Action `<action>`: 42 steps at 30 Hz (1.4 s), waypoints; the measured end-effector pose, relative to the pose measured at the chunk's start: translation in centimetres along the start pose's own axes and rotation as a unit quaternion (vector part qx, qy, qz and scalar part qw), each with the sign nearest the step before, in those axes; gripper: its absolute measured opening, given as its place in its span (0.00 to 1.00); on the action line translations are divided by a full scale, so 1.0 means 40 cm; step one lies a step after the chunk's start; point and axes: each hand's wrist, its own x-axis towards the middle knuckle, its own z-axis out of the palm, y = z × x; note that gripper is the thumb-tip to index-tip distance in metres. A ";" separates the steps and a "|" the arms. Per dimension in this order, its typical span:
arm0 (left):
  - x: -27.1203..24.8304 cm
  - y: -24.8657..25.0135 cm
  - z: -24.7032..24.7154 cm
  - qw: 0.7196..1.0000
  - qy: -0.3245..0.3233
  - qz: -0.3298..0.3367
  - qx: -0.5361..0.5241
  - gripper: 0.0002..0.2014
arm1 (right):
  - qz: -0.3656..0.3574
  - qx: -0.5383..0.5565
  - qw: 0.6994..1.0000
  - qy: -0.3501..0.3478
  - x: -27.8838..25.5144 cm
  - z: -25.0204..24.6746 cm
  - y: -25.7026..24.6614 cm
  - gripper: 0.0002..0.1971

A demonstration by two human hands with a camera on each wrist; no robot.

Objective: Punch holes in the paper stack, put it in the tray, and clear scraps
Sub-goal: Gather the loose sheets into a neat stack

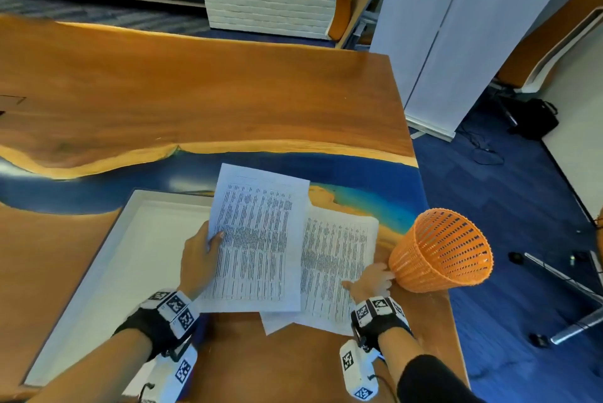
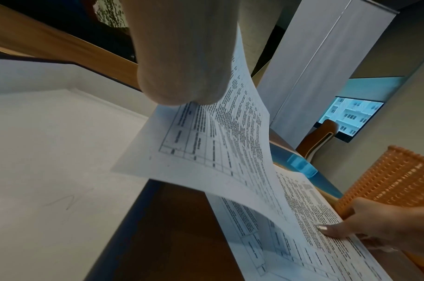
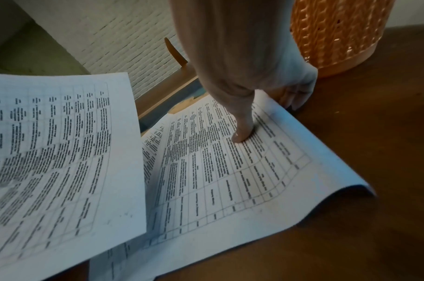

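My left hand pinches the left edge of a printed sheet, thumb on top, and holds it lifted over the right rim of the white tray. In the left wrist view the sheet curves up off the table beside the tray. The rest of the paper stack lies flat on the table to the right. My right hand grips its right edge, with the thumb pressed on the printed page and the fingers curled at the edge. No hole punch is in view.
An orange mesh basket stands against my right hand, at the table's right edge. The wood and blue resin table stretches away behind the papers. A white partition and chairs stand past the table.
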 end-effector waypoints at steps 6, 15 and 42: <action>0.004 -0.009 0.009 1.000 -0.008 -0.012 0.004 0.09 | 0.027 0.171 0.985 0.008 0.041 0.014 0.020 0.43; 0.016 0.004 0.018 0.999 -0.001 -0.037 0.023 0.10 | -0.050 0.206 0.977 0.022 0.091 -0.001 0.112 0.13; -0.072 0.070 0.098 0.991 -0.049 -0.067 -0.108 0.13 | -0.062 0.405 0.894 -0.180 0.033 -0.021 0.010 0.16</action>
